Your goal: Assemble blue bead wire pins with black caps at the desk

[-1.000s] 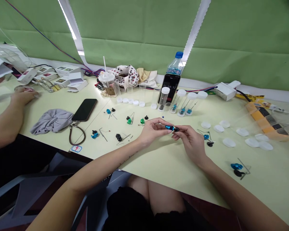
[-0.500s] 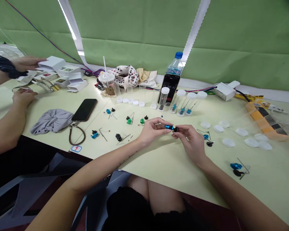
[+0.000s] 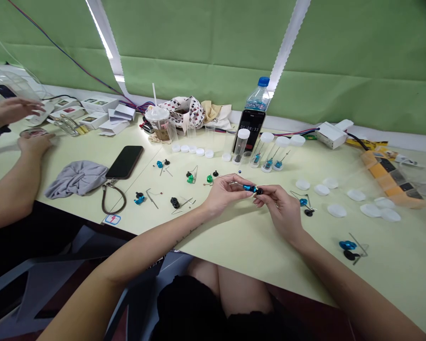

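A blue part (image 3: 248, 188) with a black end is up over the worktop (image 3: 234, 251), between the two hands. The left hand (image 3: 224, 195) grasps the blue end in a thumb-and-finger grip; a thin rod (image 3: 235, 183) shows by its fingers. The right hand (image 3: 283, 208) has its grip on the black end.

Just beyond the left hand lies a green piece (image 3: 209, 178) beside a black screw (image 3: 215, 174). Near the right hand are a blue piece (image 3: 303, 202), a black knob (image 3: 308, 213) and thin metal bits. Farther left lies a black piece (image 3: 175, 202).

Behind the hands, white-capped tubes (image 3: 242, 146) stand near a phone (image 3: 248, 124) reading 01:08:33, with a bottle (image 3: 258, 100) behind it. White discs (image 3: 337, 210) are spread to the right, before an orange item (image 3: 390, 177).

At far left, a dark phone (image 3: 125, 162) lies near a grey cloth (image 3: 77, 177); past these are another person's hands (image 3: 13, 111) and white boxes (image 3: 98, 104).
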The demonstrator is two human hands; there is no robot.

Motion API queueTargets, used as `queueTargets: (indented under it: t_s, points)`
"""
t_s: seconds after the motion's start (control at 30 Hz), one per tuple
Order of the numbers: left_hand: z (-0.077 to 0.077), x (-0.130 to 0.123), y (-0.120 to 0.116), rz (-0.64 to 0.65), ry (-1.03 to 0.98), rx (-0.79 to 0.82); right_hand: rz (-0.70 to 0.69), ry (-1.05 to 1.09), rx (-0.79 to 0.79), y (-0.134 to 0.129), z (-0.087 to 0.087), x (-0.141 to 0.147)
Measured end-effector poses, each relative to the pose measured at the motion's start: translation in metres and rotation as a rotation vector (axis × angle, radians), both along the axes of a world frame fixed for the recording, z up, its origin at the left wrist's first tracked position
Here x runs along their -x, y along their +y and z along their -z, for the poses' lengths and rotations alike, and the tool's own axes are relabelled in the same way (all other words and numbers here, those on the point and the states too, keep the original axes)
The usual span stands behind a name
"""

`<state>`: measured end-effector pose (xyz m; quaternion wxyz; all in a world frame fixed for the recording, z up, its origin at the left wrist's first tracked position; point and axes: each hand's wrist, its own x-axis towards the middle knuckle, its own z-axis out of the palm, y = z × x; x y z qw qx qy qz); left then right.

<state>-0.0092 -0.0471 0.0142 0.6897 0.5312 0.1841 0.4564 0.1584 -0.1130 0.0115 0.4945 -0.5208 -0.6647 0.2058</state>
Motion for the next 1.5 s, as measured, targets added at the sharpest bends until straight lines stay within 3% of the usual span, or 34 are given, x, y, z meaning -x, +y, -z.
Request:
queueTargets:
  t_s: [0.6,0.87,1.5]
  points:
    - [-0.0017,0.0002,-0.0012,0.001,0.005,-0.005,-0.013,-0.007,0.039,-0.0001,0.0003,-0.0004]
    - [-0.0008,0.0003,0.0010,-0.026,0.015,0.013,0.098,0.010,-0.051,-0.0002,0.0024,0.0028]
    - [0.0001,-0.0002,-0.0004,0.000,0.012,-0.008,0.047,0.003,-0.026,-0.0005,0.0003,0.0013]
